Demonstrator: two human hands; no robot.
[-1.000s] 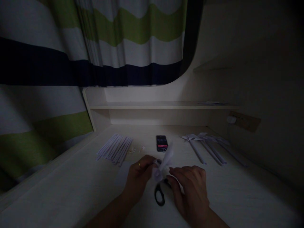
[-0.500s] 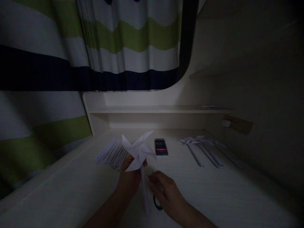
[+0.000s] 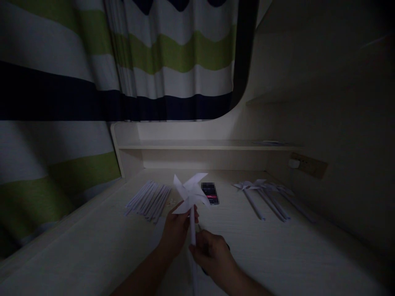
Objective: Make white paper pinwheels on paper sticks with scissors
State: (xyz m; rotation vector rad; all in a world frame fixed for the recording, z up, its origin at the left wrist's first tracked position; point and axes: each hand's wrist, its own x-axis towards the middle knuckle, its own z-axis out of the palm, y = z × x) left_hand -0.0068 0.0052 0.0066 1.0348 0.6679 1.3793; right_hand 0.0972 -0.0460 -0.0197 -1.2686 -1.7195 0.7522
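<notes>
A white paper pinwheel point(image 3: 191, 194) on a rolled-paper stick point(image 3: 193, 230) stands upright in front of me. My left hand point(image 3: 175, 230) is closed round it just below the blades, its fingers partly hidden behind the paper. Lower down, my right hand point(image 3: 214, 253) is closed beside the stick, with the thumb against it. Black loops, which look like scissors handles point(image 3: 228, 246), show at that hand's edges, and a thin tip pokes out above its fingers. Most of this tool is covered by the hand.
Several rolled paper sticks point(image 3: 148, 201) lie at left, with small pale bits point(image 3: 170, 202) beside them. A phone point(image 3: 210, 193) lies behind the pinwheel. Several pinwheels point(image 3: 251, 201) rest at right. A shelf point(image 3: 200, 144) runs along the back, with a plug point(image 3: 294, 163) on the right wall.
The pinwheel and my left hand have shifted right, and the blades now partly cover the phone. My right thumb has come against the stick; the black loop is now mostly hidden.
</notes>
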